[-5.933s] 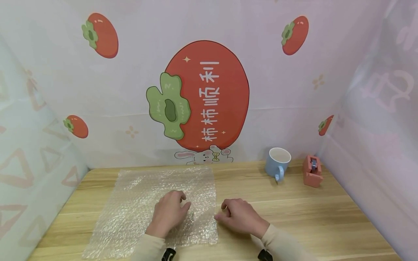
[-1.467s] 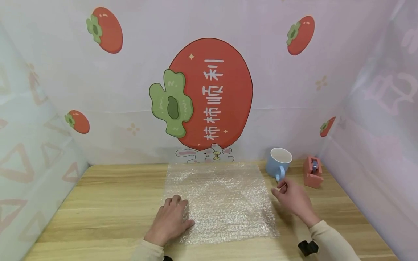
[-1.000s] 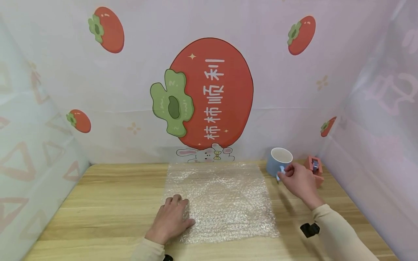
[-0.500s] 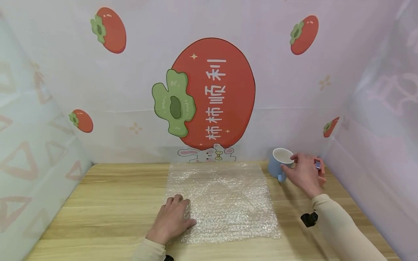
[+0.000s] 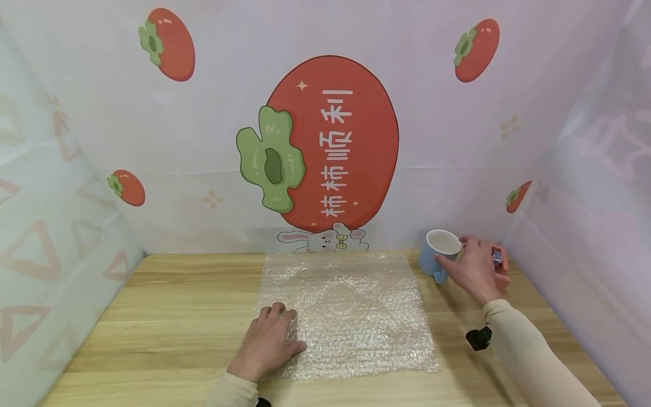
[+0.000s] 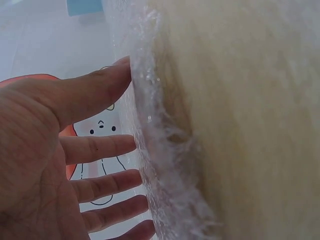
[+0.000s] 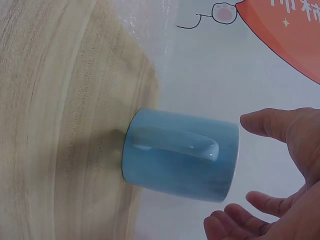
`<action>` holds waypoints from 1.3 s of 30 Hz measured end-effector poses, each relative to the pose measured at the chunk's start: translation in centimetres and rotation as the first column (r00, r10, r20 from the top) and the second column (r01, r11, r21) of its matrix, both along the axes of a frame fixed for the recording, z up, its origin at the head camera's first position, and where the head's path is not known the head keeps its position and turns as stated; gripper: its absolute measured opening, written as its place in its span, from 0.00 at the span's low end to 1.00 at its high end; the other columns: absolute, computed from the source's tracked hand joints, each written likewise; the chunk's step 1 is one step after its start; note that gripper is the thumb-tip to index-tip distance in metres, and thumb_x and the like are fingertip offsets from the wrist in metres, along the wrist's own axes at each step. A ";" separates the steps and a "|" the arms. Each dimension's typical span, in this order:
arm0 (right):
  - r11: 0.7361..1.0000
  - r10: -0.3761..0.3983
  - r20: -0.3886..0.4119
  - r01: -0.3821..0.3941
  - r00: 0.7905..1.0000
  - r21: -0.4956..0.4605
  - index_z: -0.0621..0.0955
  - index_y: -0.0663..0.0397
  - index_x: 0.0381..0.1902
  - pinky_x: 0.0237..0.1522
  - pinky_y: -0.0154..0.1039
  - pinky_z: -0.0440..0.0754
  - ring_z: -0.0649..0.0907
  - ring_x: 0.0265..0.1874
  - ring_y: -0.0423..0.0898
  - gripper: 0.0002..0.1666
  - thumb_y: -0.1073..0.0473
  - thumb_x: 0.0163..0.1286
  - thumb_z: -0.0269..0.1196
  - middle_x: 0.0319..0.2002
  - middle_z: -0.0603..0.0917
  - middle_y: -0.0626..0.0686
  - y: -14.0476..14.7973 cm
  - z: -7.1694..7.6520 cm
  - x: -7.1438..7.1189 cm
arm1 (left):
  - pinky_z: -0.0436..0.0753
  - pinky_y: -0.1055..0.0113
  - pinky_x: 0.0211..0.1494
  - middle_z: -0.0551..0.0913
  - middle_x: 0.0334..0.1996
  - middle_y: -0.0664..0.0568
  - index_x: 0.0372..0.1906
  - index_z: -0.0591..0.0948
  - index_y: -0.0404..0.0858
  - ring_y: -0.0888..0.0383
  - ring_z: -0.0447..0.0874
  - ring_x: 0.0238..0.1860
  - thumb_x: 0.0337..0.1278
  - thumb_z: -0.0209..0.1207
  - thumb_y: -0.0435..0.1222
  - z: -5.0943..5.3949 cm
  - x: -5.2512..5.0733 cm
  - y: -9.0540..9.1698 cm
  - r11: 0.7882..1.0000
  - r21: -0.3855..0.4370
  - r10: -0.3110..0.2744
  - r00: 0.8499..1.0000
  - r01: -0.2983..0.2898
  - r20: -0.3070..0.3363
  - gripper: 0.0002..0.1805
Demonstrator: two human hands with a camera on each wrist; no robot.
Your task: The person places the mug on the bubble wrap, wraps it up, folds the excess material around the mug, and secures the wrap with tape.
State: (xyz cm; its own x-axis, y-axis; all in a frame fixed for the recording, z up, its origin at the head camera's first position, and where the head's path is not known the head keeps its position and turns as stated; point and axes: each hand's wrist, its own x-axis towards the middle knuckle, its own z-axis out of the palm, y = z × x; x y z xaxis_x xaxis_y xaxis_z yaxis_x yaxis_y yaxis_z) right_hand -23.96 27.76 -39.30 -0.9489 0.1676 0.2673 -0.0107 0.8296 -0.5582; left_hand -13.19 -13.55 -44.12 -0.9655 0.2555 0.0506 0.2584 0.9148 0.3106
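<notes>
A clear sheet of bubble wrap (image 5: pixel 351 316) lies flat on the wooden table. My left hand (image 5: pixel 268 342) rests on its left edge, fingers spread and fingertips touching the sheet, as the left wrist view also shows. At the right, a light blue mug (image 7: pixel 175 155) stands upright with its handle towards me. Around its rim hovers my right hand (image 5: pixel 474 268), thumb on the near side and fingers spread on the right. In the right wrist view a small gap shows between the thumb and the mug. Part of the mug's right side is hidden in the head view.
A red tape dispenser (image 5: pixel 500 268) stands right of the mug, partly hidden behind my right hand. A printed backdrop (image 5: pixel 203 124) rises at the table's back edge, with curtain-like sides left and right. Bare wooden table (image 5: pixel 168 316) shows left of the sheet.
The bubble wrap has shifted right from its earlier place on the left. My right hand has moved up from the sheet's right edge, past the mug's handle, to its rim. My left hand stays put lately.
</notes>
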 end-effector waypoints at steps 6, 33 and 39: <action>0.999 0.004 0.019 -0.003 1.000 -0.041 0.63 0.80 0.64 0.54 0.68 0.70 0.67 0.55 0.72 0.48 0.49 0.62 0.72 0.57 0.65 0.77 -0.1 -0.5 0.0 | 0.79 0.37 0.51 0.76 0.57 0.36 0.55 0.82 0.34 0.32 0.74 0.58 0.47 0.75 0.52 0.1 0.0 0.0 1.000 -0.002 0.002 1.000 -0.002 -0.007 0.34; 0.973 -0.041 0.164 0.076 0.986 -0.218 0.55 0.77 0.72 0.62 0.68 0.69 0.69 0.62 0.72 0.57 0.44 0.65 0.70 0.63 0.64 0.77 -0.6 -3.3 -0.5 | 0.77 0.36 0.54 0.75 0.59 0.36 0.57 0.81 0.35 0.32 0.73 0.60 0.49 0.74 0.52 -0.2 0.1 0.0 1.000 0.009 0.006 1.000 -0.006 -0.015 0.35; 0.963 -0.053 0.163 0.094 0.985 -0.255 0.53 0.76 0.72 0.63 0.67 0.68 0.68 0.63 0.71 0.57 0.45 0.66 0.70 0.64 0.63 0.76 -0.6 -3.8 -0.9 | 0.77 0.36 0.54 0.75 0.59 0.36 0.57 0.81 0.35 0.33 0.73 0.60 0.49 0.74 0.52 -0.2 0.2 0.0 1.000 0.012 0.004 1.000 -0.004 -0.020 0.35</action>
